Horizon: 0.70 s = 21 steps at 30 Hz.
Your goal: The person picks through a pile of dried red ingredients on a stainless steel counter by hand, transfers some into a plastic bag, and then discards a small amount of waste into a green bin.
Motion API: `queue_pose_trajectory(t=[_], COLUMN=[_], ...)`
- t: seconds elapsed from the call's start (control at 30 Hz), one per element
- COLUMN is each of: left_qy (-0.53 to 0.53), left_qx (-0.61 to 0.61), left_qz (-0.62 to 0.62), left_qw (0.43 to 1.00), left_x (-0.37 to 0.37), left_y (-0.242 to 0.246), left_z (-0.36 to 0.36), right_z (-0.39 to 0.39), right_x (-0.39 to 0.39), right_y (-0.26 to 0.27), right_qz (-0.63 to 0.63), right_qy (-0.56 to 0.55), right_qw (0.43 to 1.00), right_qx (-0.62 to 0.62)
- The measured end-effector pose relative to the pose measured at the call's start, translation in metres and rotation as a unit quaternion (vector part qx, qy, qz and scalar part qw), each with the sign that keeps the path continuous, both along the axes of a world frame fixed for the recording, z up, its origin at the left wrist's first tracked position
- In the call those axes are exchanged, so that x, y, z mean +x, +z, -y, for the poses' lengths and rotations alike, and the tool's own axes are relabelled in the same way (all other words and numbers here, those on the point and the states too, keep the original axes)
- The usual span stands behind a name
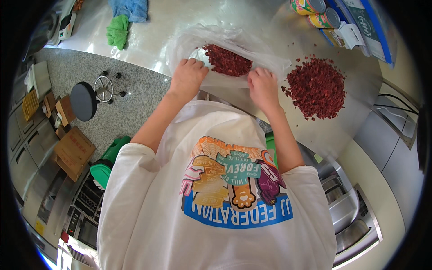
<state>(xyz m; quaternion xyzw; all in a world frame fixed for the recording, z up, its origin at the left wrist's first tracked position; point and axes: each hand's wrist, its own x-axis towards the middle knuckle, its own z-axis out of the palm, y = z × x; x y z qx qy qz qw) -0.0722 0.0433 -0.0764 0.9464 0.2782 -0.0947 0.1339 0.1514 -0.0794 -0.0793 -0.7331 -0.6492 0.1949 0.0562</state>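
Observation:
A clear plastic bag (233, 33) lies spread on the stainless steel table (216, 13), at its front edge. Dark red dried flakes (226, 60), perhaps dried fruit or petals, show through it or in its mouth; which of these I cannot tell. My left hand (189, 76) has its fingers curled on the bag's near edge, left of the flakes. To their right, my right hand (264, 86) pinches the same edge. The undersides of both hands' fingers are hidden. A larger loose heap of the same red flakes (317, 89) rests on the bare steel, beyond my right hand.
Blue (133, 10) and green cloths (117, 32) lie at the back left. Tin cans (324, 18) and a blue-edged plastic container (368, 27) stand back right. On the floor are a round black stool (83, 101), a cardboard box (75, 150) and a green bin (108, 162).

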Motion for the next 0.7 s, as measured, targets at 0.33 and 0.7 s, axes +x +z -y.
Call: queue_pose_trajectory(t=[0.33,0.7], left_qy=[0.016,0.537], left_qx=[-0.045,-0.24], left_qz=[0.11,0.229], left_qw=[0.993,0.776], left_x=[0.001,-0.018], left_y=[0.042,-0.026], left_z=[-0.001,-0.014], right_z=[0.003,-0.018], right_x=[0.01,0.017], right_y=[0.041,0.004], right_qz=[-0.066,-0.214], right_qy=[-0.038,-0.225], right_qw=[0.997,0.947], right_qx=[-0.018,0.086])
